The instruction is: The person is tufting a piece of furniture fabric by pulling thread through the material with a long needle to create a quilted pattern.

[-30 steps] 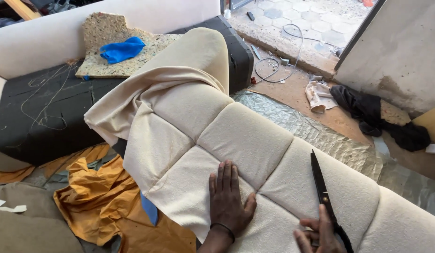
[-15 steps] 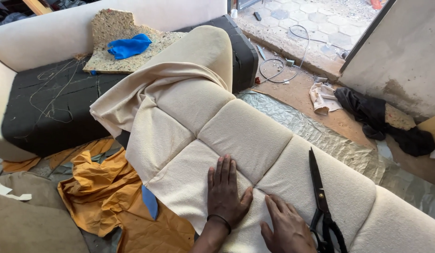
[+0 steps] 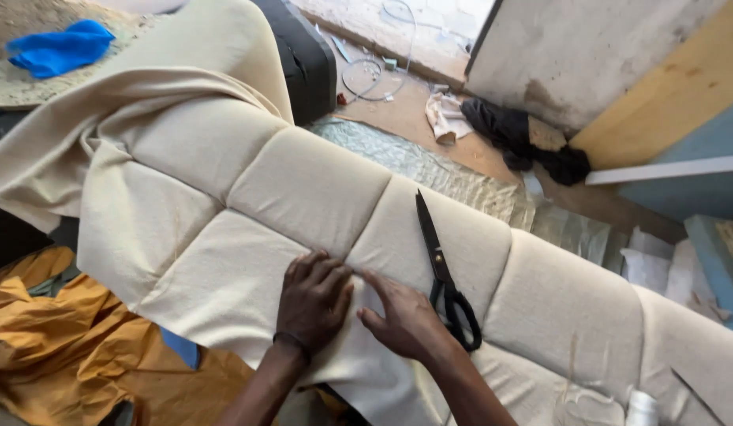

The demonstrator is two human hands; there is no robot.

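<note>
A long cream tufted cushion panel (image 3: 303, 189) with square quilted sections runs from upper left to lower right. My left hand (image 3: 313, 304) lies flat on it, fingers spread, beside a seam. My right hand (image 3: 403, 319) presses the cream fabric just right of it, fingers pointing at the same seam junction. Black scissors (image 3: 444, 276) lie shut on the cushion right beside my right hand, blades pointing away from me; neither hand holds them.
Orange cloth (image 3: 59, 347) is heaped at lower left. A blue rag (image 3: 59, 46) rests on foam at upper left. A black cushion (image 3: 303, 55) stands behind the panel. Cables (image 3: 374, 75), dark cloth (image 3: 516, 138), plastic sheet (image 3: 430, 170) and boards lie on the floor to the right.
My right hand put the scissors down on the cushion and moved left to the fabric beside my left hand. The view has shifted closer and to the right.
</note>
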